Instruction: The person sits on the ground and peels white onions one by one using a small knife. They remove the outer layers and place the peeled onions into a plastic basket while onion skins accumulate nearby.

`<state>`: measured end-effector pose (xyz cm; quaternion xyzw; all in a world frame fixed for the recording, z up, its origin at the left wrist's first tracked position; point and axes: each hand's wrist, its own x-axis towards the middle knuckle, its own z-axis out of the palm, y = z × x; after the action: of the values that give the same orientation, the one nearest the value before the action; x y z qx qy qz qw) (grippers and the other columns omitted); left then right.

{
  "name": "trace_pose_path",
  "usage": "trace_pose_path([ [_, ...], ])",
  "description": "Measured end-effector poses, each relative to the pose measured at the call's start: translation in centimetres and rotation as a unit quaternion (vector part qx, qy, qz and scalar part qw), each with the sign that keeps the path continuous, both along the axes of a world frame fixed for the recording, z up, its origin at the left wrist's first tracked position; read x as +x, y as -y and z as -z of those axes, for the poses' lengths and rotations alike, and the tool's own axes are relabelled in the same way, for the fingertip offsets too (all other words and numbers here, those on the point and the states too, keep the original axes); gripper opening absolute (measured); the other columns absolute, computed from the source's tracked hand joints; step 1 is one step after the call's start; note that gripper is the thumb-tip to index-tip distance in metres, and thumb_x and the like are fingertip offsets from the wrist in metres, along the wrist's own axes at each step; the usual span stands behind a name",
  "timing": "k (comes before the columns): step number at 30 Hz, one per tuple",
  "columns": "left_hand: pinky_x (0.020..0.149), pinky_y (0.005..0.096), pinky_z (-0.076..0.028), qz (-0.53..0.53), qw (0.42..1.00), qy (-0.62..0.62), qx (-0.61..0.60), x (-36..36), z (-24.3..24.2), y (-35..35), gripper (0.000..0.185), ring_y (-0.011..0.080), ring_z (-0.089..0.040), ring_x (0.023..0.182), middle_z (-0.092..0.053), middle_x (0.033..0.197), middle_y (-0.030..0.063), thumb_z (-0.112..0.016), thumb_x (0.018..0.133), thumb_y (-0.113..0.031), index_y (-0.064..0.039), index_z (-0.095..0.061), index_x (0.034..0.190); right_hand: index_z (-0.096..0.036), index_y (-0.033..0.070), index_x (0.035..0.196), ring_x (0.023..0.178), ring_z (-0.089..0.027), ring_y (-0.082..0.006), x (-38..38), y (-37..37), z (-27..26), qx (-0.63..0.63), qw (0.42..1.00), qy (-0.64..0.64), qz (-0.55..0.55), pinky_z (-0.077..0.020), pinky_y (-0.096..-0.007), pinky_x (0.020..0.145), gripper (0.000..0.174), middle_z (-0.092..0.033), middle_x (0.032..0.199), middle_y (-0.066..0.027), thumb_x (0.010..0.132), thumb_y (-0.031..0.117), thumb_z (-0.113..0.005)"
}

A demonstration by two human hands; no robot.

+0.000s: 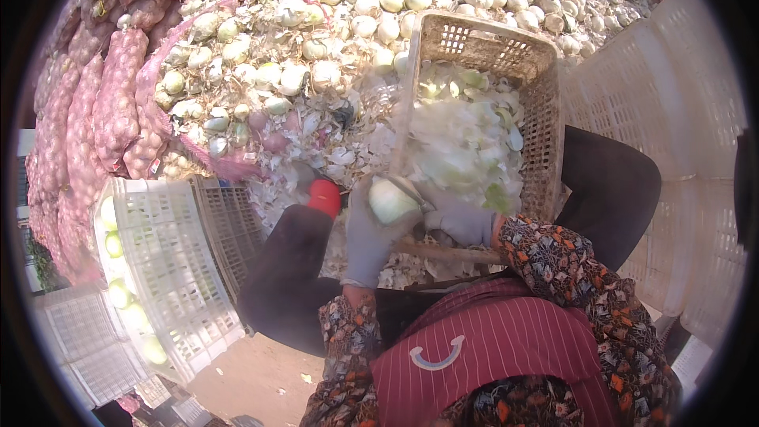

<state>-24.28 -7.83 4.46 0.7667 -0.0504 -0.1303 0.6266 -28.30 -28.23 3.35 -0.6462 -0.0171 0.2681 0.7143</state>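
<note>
My left hand (370, 237), in a pale grey glove, holds a whitish-green onion (392, 201) over the near left corner of a plastic crate. Against the onion's right side lies a blade (415, 193), blurred. Its grip is hidden in my right hand (459, 222), gloved too and closed beside the crate's near edge. The brown-stained crate (548, 124) stands tilted between my knees, with onion skins and green-white peelings (468, 142) in it. Loose papery skins (344, 154) lie to the left of the crate.
A large heap of onions (367, 26) spreads in front, partly on pink netting (207, 160). Filled pink mesh sacks (118, 101) are stacked at left. White crates (172, 273) stand at my left, one holding pale onions (120, 293). Tall stacked crates (658, 95) rise at right.
</note>
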Motion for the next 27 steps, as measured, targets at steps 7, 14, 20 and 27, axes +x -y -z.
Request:
trace_pose_path([
  [7,0.098,0.037,-0.055,0.027,0.998,-0.034,-0.036,-0.1,-0.8,-1.0,0.091,0.0262,-0.06,0.119,-0.053,0.135,0.0187,-0.088,0.074,-0.013,0.004,-0.037,0.147,-0.032,0.011,0.152,0.05,-0.048,-0.0054,-1.1,-1.6,1.1,0.432,0.796,-0.411,0.101,-0.0377,-0.0218,0.045,0.058,-0.06,0.08,-0.0022,0.098,0.007,-0.054],
  [14,0.105,0.0402,-0.049,-0.054,0.976,-0.154,-0.143,-2.6,-2.3,-2.7,0.074,0.0259,-0.058,0.122,-0.052,0.137,0.0159,-0.069,0.092,-0.029,0.0,-0.034,0.15,-0.032,0.012,0.153,0.051,-0.051,-0.0082,-1.8,-2.2,-5.1,0.17,0.972,-0.158,0.046,-0.0444,-0.026,0.046,0.063,-0.064,0.093,-0.0062,0.095,0.002,-0.055],
  [20,0.103,0.0432,-0.051,-0.03,0.911,-0.165,-0.376,-3.1,-2.9,-2.5,0.072,0.0285,-0.059,0.122,-0.054,0.137,0.0175,-0.069,0.092,-0.033,0.001,-0.039,0.148,-0.038,0.007,0.149,0.053,-0.05,-0.0094,-4.0,-2.2,-9.3,0.373,0.896,-0.229,0.076,-0.0438,-0.0268,0.046,0.057,-0.064,0.088,-0.003,0.096,0.004,-0.058],
  [27,0.106,0.0446,-0.049,-0.016,0.9,-0.137,-0.413,-3.1,-5.7,-3.2,0.081,0.0297,-0.057,0.126,-0.054,0.138,0.0178,-0.077,0.084,-0.031,0.003,-0.04,0.147,-0.036,0.006,0.154,0.063,-0.053,-0.0128,-2.9,5.8,-8.6,0.404,0.888,-0.122,0.18,-0.0476,-0.0267,0.06,0.063,-0.061,0.097,-0.0061,0.096,0.01,-0.06],
])
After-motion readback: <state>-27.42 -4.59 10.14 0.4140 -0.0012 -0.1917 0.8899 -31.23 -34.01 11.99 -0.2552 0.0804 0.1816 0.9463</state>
